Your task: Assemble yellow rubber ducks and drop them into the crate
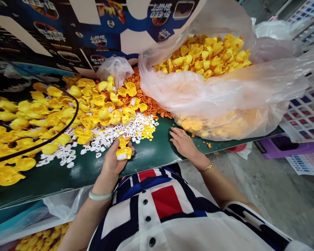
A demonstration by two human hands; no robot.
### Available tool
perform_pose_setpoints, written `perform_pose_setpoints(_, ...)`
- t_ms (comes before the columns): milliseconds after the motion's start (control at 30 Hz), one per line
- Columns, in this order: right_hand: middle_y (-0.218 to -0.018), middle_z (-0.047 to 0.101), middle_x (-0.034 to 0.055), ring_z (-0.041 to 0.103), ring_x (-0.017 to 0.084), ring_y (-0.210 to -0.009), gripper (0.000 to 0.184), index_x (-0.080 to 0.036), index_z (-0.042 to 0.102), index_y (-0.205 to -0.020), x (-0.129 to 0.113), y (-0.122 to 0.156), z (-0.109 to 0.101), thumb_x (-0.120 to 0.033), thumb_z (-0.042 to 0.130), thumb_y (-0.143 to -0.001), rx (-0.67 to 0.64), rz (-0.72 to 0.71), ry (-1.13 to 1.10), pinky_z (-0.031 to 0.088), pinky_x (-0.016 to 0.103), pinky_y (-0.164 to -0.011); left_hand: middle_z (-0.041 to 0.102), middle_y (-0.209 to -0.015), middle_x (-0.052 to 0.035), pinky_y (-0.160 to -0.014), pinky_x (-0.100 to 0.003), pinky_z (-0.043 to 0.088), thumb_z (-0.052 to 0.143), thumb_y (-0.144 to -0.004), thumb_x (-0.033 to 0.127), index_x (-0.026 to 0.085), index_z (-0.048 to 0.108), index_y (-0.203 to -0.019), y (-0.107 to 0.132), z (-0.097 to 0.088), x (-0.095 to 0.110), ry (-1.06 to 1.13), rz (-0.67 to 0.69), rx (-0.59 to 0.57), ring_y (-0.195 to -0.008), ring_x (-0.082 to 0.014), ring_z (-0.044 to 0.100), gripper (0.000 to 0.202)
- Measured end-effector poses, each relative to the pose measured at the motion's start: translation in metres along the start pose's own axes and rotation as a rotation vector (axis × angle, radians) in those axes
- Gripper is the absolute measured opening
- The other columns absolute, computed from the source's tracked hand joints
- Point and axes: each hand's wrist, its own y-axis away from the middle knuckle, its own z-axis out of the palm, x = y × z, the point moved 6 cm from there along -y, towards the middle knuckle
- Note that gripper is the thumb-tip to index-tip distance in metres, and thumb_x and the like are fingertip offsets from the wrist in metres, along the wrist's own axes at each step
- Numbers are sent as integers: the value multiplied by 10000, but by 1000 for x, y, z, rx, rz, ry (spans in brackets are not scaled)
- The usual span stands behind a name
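Yellow plastic piece (pixel 123 153) is sitting in the left hand (pixel 112 162), thumb and fingers gripping it, just in front of the white pile (pixel 104 136). Right hand (pixel 183 143) is spreading its fingers, palm down, at the table (pixel 149 150), right of the white pile. Orange pieces (pixel 146 101) are lying behind that pile.

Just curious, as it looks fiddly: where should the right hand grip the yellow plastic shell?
Probably pinch the yellow plastic shell at its near rim, coming from the right: that rim, by the white patch, looks bare, while the left hand holds the sides.
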Motion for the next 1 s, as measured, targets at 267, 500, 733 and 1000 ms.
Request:
perform_pose_setpoints(267,-1259,638,147,581,277,-1132,328,-128,654,-1216,7,-24,-3,-214,424,-999,-22,64,-16,482,414,-1000,637,-833,-63,-580,-292,517,640,-860,391,202,596,-1158,-3,-2,1,35,21,25,-674,-183,629,356)
perform_pose_setpoints(500,-1015,643,105,566,238,-972,247,-182,708,-1025,-10,-100,12,-166,466,-976,-18,9,-27,463,336,-849,602,-800,-42,-546,-274,486,700,-791,353,224,598,-1142,1,1,10,71,146,-7,-653,-164,582,387)
perform_pose_setpoints(733,-946,630,88,553,223,-938,264,-188,707,-965,-7,-123,24,-137,447,-975,-138,-98,29,424,307,-809,604,-786,-51,-558,-291,492,659,-809,410,199,614,-1070,6,-1,12,84,186,11,-661,-179,594,339)
perform_pose_setpoints(1000,-987,639,110,596,242,-954,182,-160,673,-957,-19,-98,23,-231,505,-955,-114,90,50,436,309,-741,604,-833,-60,-554,-266,458,628,-844,418,194,610,-1124,29,-16,37,108,243,106,-669,-160,572,359)
